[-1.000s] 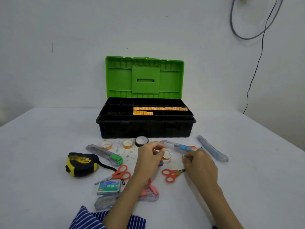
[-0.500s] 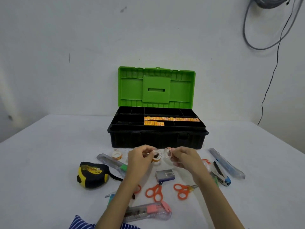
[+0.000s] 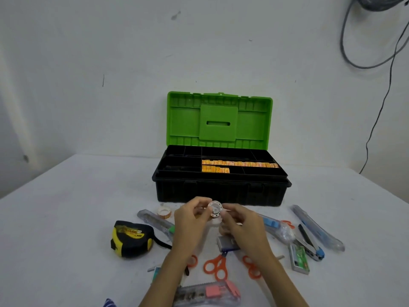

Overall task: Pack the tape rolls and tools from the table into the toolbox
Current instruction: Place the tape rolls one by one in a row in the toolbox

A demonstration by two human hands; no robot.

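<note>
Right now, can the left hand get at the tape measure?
Probably yes, once freed. The tape measure lies in the open on the table, left of the left hand, with nothing between. But that hand pinches a small tape roll together with the right hand.

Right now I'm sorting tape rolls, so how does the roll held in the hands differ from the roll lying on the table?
The held roll is lifted off the table, pinched between the left hand and right hand; the table roll lies untouched, left of the hands. The held roll looks whitish; the table roll shows an orange core. Both are small rolls, still outside the toolbox.
</note>
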